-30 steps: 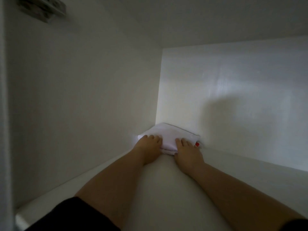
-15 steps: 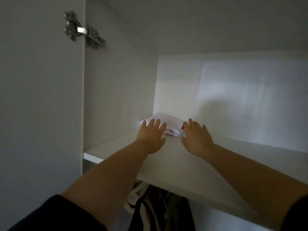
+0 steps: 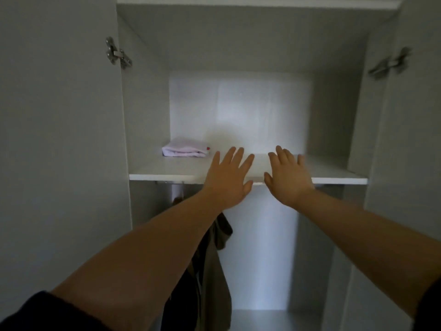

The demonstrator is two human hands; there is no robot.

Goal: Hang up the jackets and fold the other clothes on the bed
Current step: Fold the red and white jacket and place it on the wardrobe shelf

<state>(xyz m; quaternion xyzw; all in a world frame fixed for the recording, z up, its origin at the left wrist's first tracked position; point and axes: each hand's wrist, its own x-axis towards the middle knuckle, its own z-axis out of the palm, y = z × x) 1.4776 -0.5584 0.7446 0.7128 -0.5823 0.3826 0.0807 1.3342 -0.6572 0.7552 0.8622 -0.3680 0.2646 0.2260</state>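
Observation:
A folded white garment with a small red tag lies at the back left of the wardrobe's upper shelf. My left hand is open, fingers spread, in front of the shelf's front edge, to the right of the garment and apart from it. My right hand is open beside it, also empty. Below the shelf, dark and khaki jackets hang on the left side, partly hidden by my left forearm.
Both wardrobe doors stand open, the left door and the right door, with metal hinges near the top. The lower compartment's right side shows a bare back panel.
Both hands let go of the folded white garment and drew back out of the shelf. The view pulled away from the wardrobe, so the whole upper compartment and doors now show.

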